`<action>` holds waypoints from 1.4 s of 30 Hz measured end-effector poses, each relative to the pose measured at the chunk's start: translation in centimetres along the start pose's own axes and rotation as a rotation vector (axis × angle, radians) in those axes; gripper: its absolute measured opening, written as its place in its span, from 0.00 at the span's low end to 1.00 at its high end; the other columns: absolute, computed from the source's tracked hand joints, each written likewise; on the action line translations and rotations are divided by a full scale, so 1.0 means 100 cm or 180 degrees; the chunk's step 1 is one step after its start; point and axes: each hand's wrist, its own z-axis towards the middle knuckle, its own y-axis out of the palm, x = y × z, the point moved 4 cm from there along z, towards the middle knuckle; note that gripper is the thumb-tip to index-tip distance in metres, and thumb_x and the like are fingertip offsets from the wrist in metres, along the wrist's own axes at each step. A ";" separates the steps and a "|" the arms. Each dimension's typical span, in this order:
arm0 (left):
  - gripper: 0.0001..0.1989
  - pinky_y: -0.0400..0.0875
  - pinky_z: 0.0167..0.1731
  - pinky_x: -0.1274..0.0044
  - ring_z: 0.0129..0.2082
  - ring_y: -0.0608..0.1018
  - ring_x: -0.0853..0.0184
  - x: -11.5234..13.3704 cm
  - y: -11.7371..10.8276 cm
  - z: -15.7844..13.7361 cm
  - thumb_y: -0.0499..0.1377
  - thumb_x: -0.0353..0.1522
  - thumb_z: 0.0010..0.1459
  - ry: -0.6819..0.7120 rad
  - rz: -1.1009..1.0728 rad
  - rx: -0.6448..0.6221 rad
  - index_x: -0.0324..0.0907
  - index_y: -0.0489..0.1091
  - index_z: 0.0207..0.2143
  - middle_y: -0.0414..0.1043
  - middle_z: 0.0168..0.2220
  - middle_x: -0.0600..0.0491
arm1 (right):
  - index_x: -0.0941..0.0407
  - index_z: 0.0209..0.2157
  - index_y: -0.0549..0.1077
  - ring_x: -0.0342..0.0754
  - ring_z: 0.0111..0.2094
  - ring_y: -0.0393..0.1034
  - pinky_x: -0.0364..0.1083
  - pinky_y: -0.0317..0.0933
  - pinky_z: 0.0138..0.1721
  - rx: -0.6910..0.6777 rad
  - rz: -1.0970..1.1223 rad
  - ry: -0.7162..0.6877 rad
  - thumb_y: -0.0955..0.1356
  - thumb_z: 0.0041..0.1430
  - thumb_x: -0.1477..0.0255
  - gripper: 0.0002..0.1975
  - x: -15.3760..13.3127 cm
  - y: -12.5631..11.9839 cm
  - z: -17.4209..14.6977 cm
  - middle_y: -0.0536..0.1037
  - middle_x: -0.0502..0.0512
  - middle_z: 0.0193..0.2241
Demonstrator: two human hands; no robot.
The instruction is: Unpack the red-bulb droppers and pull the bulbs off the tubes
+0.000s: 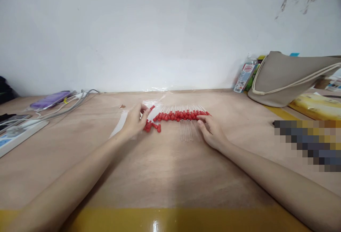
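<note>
My left hand [135, 119] is closed, pinching a red rubber bulb [152, 107] between thumb and fingertips. Under and beside it lie several loose red bulbs [159, 128] and a clear plastic bag [151, 103]. To the right, a row of thin clear droppers [183, 108] lies side by side, their red bulbs [178, 115] toward me. In front of them are several bare clear tubes [186, 130]. My right hand [211, 130] rests at the right end of the row, thumb and fingers slightly apart, fingertips beside the last bulbs; nothing shows between them.
A white power strip [23, 136] with cables and a purple package [50, 99] lie at the left. At the right stand a labelled bottle [244, 75] and a grey bag [279, 79], with a yellow package [317, 106] before it. A white wall [170, 33] bounds the table's back.
</note>
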 end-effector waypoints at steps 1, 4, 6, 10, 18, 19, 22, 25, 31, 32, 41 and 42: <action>0.09 0.65 0.30 0.77 0.29 0.71 0.68 0.009 0.002 -0.011 0.49 0.36 0.59 0.0326 -0.0214 -0.0062 0.41 0.63 0.34 0.69 0.29 0.54 | 0.56 0.44 0.66 0.51 0.43 0.65 0.52 0.56 0.45 0.0199 0.0045 -0.0114 0.58 0.60 0.66 0.14 -0.002 -0.004 0.000 0.72 0.59 0.41; 0.06 0.66 0.33 0.77 0.33 0.72 0.69 0.033 0.015 -0.042 0.50 0.33 0.60 0.1137 -0.0632 -0.0412 0.41 0.64 0.33 0.69 0.31 0.52 | 0.56 0.48 0.64 0.51 0.46 0.63 0.52 0.55 0.47 0.0463 0.0003 -0.0583 0.59 0.60 0.66 0.17 -0.012 -0.012 -0.003 0.69 0.60 0.44; 0.05 0.66 0.33 0.77 0.33 0.72 0.69 0.043 0.024 -0.057 0.50 0.31 0.60 0.1409 -0.0785 -0.0468 0.40 0.63 0.32 0.69 0.32 0.52 | 0.56 0.48 0.65 0.51 0.46 0.62 0.52 0.52 0.47 0.0303 -0.0124 -0.0947 0.60 0.59 0.66 0.16 -0.022 -0.012 -0.005 0.70 0.60 0.43; 0.03 0.67 0.31 0.77 0.31 0.72 0.70 0.054 0.038 -0.067 0.51 0.29 0.59 0.1531 -0.0828 -0.0538 0.40 0.63 0.32 0.69 0.32 0.51 | 0.54 0.44 0.70 0.48 0.39 0.63 0.53 0.48 0.48 -0.0261 -0.0348 -0.1446 0.62 0.58 0.65 0.13 -0.037 -0.004 -0.011 0.74 0.55 0.36; 0.03 0.68 0.35 0.76 0.35 0.72 0.69 0.056 0.039 -0.070 0.53 0.28 0.58 0.1862 -0.0822 -0.0387 0.40 0.64 0.36 0.68 0.34 0.51 | 0.53 0.34 0.74 0.43 0.28 0.61 0.50 0.45 0.42 -0.0448 -0.0542 -0.1785 0.62 0.60 0.66 0.11 -0.051 0.005 -0.017 0.73 0.49 0.21; 0.06 0.68 0.37 0.75 0.36 0.72 0.67 0.057 0.038 -0.071 0.54 0.29 0.58 0.1877 -0.0779 -0.0364 0.40 0.64 0.39 0.69 0.36 0.50 | 0.54 0.33 0.74 0.43 0.27 0.60 0.49 0.45 0.40 -0.0471 -0.0558 -0.1774 0.61 0.61 0.67 0.12 -0.053 0.006 -0.017 0.73 0.49 0.20; 0.16 0.66 0.41 0.70 0.41 0.70 0.63 0.061 0.039 -0.070 0.56 0.35 0.56 0.1947 -0.0513 -0.0418 0.41 0.63 0.46 0.68 0.42 0.47 | 0.56 0.29 0.73 0.43 0.27 0.60 0.48 0.43 0.36 -0.0566 -0.0580 -0.1691 0.59 0.62 0.69 0.14 -0.058 0.007 -0.019 0.73 0.50 0.21; 0.10 0.64 0.40 0.71 0.39 0.70 0.64 0.067 0.041 -0.070 0.54 0.36 0.58 0.2086 -0.0271 -0.0610 0.42 0.67 0.41 0.69 0.40 0.48 | 0.57 0.28 0.72 0.42 0.26 0.60 0.47 0.43 0.34 -0.0637 -0.0503 -0.1680 0.58 0.62 0.68 0.15 -0.064 0.009 -0.021 0.72 0.50 0.21; 0.12 0.59 0.34 0.72 0.32 0.67 0.66 0.071 0.040 -0.071 0.49 0.35 0.61 0.2184 0.0056 -0.0885 0.40 0.66 0.28 0.68 0.28 0.51 | 0.56 0.27 0.72 0.41 0.24 0.58 0.47 0.43 0.34 -0.0525 -0.0306 -0.1866 0.59 0.62 0.68 0.15 -0.072 0.006 -0.021 0.70 0.48 0.19; 0.13 0.58 0.34 0.72 0.32 0.66 0.66 0.072 0.039 -0.071 0.48 0.35 0.61 0.2203 0.0078 -0.0926 0.40 0.66 0.27 0.67 0.28 0.51 | 0.56 0.27 0.72 0.41 0.24 0.58 0.47 0.43 0.35 -0.0480 -0.0321 -0.1918 0.60 0.62 0.68 0.14 -0.073 0.005 -0.022 0.71 0.48 0.19; 0.15 0.57 0.33 0.72 0.30 0.64 0.67 0.071 0.037 -0.072 0.46 0.34 0.62 0.2308 0.0101 -0.1166 0.39 0.62 0.25 0.64 0.27 0.51 | 0.53 0.32 0.71 0.41 0.25 0.56 0.48 0.43 0.33 -0.0209 -0.0805 -0.2403 0.62 0.60 0.70 0.08 -0.071 -0.003 -0.028 0.70 0.45 0.17; 0.15 0.57 0.33 0.72 0.30 0.64 0.67 0.071 0.036 -0.073 0.46 0.34 0.62 0.2323 0.0095 -0.1148 0.39 0.62 0.24 0.64 0.27 0.51 | 0.53 0.33 0.72 0.41 0.25 0.56 0.48 0.43 0.33 -0.0224 -0.0804 -0.2396 0.62 0.60 0.69 0.08 -0.071 -0.004 -0.028 0.69 0.45 0.17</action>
